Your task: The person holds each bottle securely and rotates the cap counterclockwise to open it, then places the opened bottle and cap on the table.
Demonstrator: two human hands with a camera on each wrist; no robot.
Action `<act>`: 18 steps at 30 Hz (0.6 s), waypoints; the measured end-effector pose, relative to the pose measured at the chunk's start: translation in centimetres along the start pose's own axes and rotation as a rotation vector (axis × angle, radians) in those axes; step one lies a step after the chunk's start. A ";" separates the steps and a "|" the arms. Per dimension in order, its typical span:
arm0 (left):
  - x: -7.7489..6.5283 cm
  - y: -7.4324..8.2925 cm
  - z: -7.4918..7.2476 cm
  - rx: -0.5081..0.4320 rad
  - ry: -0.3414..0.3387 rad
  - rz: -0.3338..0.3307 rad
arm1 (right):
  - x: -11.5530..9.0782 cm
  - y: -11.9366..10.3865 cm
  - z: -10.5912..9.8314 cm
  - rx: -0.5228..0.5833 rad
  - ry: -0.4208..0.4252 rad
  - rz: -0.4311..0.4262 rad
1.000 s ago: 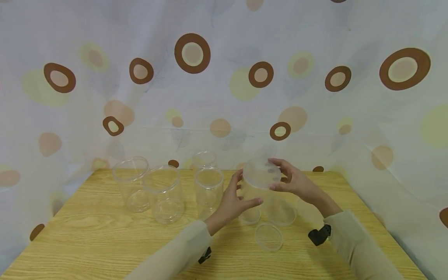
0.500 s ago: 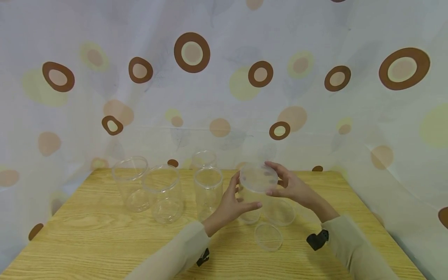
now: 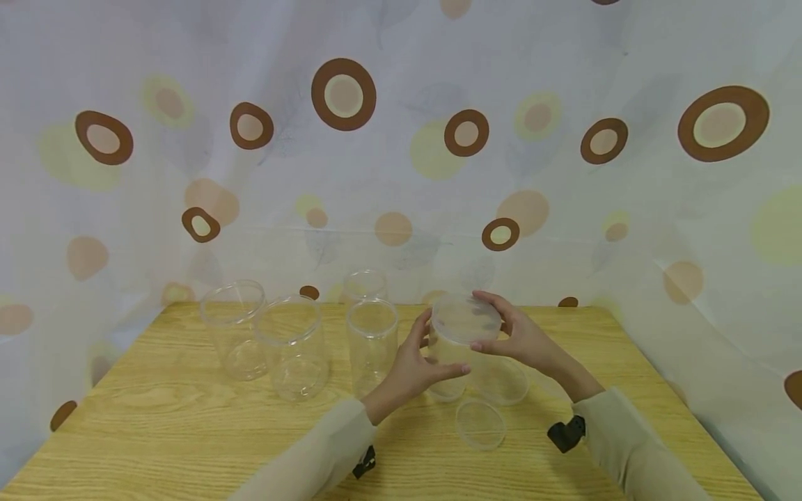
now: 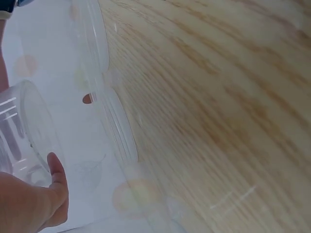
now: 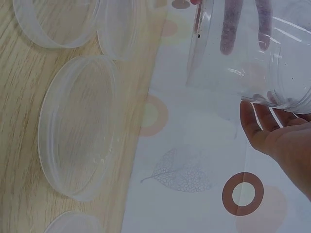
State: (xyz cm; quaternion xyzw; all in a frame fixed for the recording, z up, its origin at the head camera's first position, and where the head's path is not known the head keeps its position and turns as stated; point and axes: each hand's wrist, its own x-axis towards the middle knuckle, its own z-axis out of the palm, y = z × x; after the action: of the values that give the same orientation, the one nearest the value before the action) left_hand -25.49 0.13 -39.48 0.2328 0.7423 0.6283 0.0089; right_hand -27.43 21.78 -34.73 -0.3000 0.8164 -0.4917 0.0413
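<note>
A clear plastic jar (image 5: 243, 58) is held upright above the table, with a translucent lid (image 3: 466, 319) over its top; I cannot tell whether the lid is fully seated. My left hand (image 3: 416, 369) grips the jar's left side, thumb in front and fingers behind. On the opposite side my right hand (image 3: 526, 341) holds the lid's edge, thumb in front and fingertips behind. Through the clear wall in the right wrist view, fingers show on the far side. The left wrist view catches only part of my left hand (image 4: 36, 199) near the jar's base.
Open clear jars (image 3: 291, 348) stand upright on the left and middle of the wooden table (image 3: 188, 445). Several loose round lids lie below and right of the hands, among them a small lid (image 3: 480, 424) in front and a larger lid (image 3: 501, 381) behind it.
My right hand has come down and slightly left with the lid, which looked tilted and higher a second ago. The left hand stays nearly still on the jar.
</note>
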 end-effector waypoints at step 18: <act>0.2 -0.9 -0.1 -0.010 -0.026 -0.003 | -0.3 0.7 -0.3 0.031 -0.001 -0.104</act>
State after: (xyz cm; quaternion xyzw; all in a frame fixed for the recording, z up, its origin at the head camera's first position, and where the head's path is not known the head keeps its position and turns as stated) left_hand -26.03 0.05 -40.28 0.2395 0.7394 0.6289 0.0206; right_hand -27.62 22.40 -35.19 -0.3414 0.7920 -0.5057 0.0207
